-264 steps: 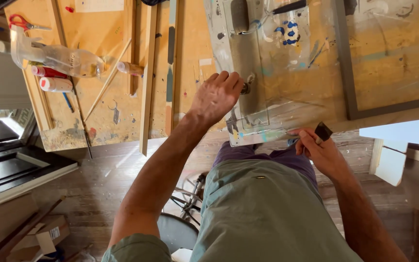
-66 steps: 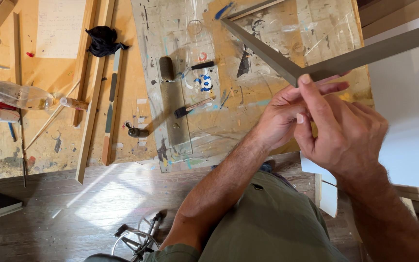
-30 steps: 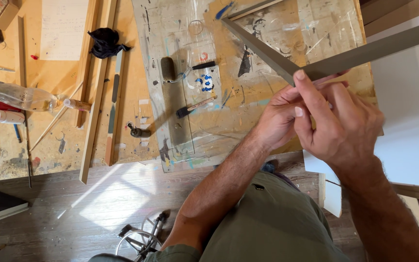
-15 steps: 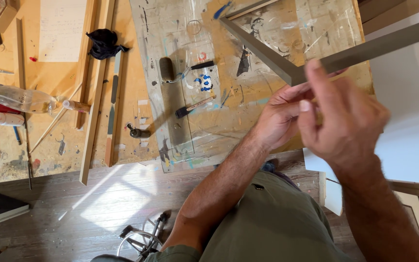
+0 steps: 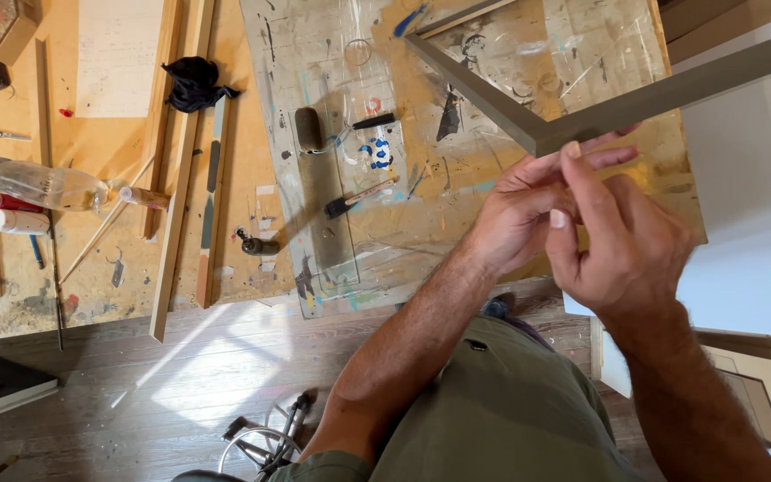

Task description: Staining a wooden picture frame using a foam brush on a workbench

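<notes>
Both my hands meet at the grey frame (image 5: 582, 112) corner, right of centre; left hand (image 5: 515, 210) pinches under the joint, right hand (image 5: 622, 241) fingers close on it from below; frame arms run up-left and up-right, left hand nearer the corner

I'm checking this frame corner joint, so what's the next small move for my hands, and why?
Probably press the left hand fingertips onto the mitred corner of the grey frame while the right hand steadies below. Both hands meet right at that corner, which hangs above the paint-stained bench, held only there.
</notes>
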